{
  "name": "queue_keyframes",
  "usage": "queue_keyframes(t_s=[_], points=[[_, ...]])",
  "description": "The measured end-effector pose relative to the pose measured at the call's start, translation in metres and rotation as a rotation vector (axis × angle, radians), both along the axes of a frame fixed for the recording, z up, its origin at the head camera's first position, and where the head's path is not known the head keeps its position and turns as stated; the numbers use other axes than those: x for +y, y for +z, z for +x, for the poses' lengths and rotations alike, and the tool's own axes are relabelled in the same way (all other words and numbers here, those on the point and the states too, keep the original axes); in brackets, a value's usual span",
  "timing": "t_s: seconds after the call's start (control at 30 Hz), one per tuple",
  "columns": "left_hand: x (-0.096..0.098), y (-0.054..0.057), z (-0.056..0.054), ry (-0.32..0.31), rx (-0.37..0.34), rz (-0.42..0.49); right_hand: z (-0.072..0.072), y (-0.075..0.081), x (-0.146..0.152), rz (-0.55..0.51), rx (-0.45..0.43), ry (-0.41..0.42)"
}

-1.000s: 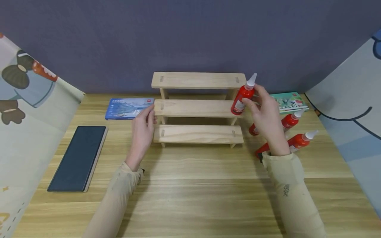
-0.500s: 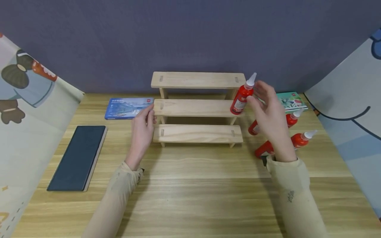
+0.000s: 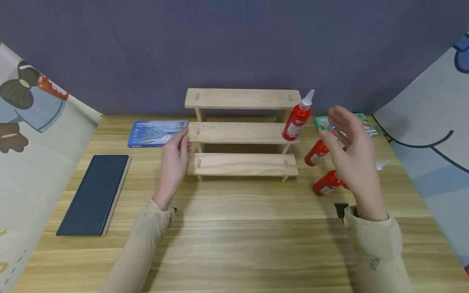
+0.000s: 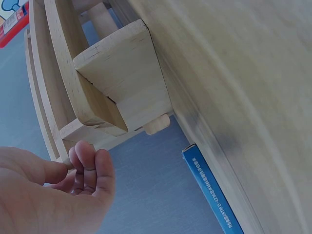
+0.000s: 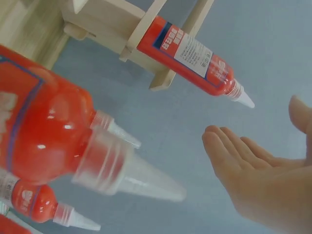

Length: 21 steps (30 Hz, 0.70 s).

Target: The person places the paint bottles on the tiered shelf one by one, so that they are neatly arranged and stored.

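Withdrawn from the red bottle (image 3: 295, 122) since the earlier frame, the right grip (image 3: 353, 156) is relaxed and holds nothing; the left grip (image 3: 174, 158) pinches the left end of the wooden stand's middle step (image 3: 238, 133). Smooth plastic, the bottle is probably light, slightly squeezable and slippery, best held round its mid-body. It stands at that step's right end, long axis vertical, white nozzle (image 3: 307, 97) up.

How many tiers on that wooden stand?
3: top tier at the back, middle tier with a red nozzle bottle at its right end, bottom tier in front. None looks hidden.
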<state>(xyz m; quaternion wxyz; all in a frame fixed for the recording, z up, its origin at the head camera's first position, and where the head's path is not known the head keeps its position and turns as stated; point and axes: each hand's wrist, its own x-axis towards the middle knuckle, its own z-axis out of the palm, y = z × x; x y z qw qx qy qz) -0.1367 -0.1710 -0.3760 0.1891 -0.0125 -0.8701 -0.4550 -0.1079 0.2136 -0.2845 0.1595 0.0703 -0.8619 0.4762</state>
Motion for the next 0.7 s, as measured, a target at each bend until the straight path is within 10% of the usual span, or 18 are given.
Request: queue_keyframes(t_s=[0.7], points=[[0.0, 0.0, -0.001, 0.02, 0.041, -0.017, 0.035, -0.028, 0.048, 0.065, -0.059, 0.027]])
